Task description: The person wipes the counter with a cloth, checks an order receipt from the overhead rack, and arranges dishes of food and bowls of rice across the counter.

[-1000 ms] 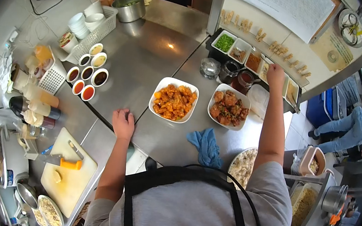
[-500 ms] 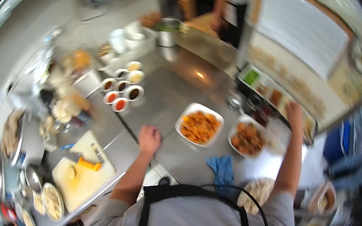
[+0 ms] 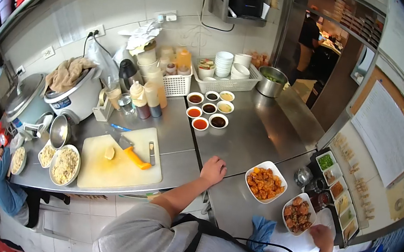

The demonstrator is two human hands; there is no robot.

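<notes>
My left hand rests loosely curled on the steel counter's front edge, with nothing visible in it. My right hand is just right of a white bowl of glazed brown pieces; its fingers are drawn together, and anything between them is too small to make out. Left of that bowl stands a square white bowl of orange-sauced pieces. Behind my right hand runs a rack of small topping containers, one with chopped greens. A blue cloth lies in front of the bowls.
Several small sauce cups stand mid-counter. On the left, a cutting board holds an orange-handled knife. Bowls of rice, squeeze bottles, a dish basket and a pot surround the worktop. Two other people are farther off.
My right hand has come back from the topping containers to beside the bowl of brown pieces. The left hand stays on the counter edge. My view has swung, showing more of the left side.
</notes>
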